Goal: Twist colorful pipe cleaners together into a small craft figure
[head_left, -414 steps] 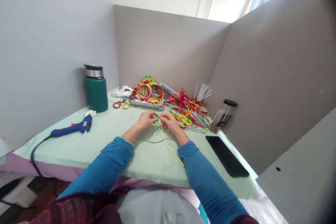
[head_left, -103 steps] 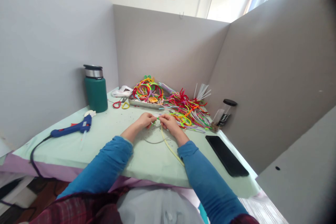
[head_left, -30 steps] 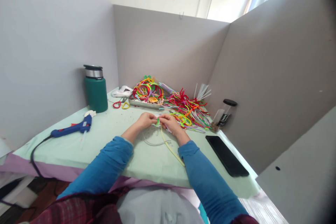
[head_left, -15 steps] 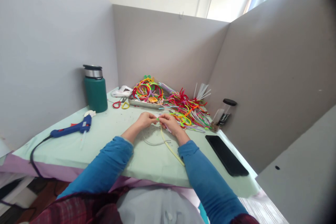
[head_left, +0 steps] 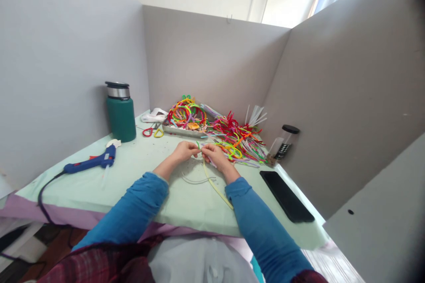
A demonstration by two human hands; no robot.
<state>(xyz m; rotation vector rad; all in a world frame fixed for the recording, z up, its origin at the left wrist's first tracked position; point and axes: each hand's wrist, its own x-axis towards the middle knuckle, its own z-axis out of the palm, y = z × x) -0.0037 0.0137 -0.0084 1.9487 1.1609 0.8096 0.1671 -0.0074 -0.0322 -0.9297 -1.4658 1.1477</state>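
Note:
My left hand (head_left: 185, 151) and my right hand (head_left: 214, 154) meet above the middle of the table, fingertips almost touching. In a pinch, my left hand holds a short green pipe cleaner (head_left: 198, 145), whose tip stands up past the fingers. The fingers of my right hand are closed on a pale lilac pipe cleaner (head_left: 212, 163), part of it hidden by the palm. From below the fingers a pale yellow pipe cleaner (head_left: 218, 190) runs down toward my right sleeve. Thin grey pieces (head_left: 195, 182) curve across the cloth under my hands.
A metal tray (head_left: 182, 131) with colourful loops stands at the back beside a heap of pipe cleaners (head_left: 235, 135). Left are a green bottle (head_left: 121, 117), a blue glue gun (head_left: 91, 163) and scissors (head_left: 158, 132). Right are a black phone (head_left: 286, 196) and a clear, black-lidded container (head_left: 284, 143).
The green pipe cleaner's tip now points up above my left fingertips, where before only a small green bit showed between them. My arms have hardly moved.

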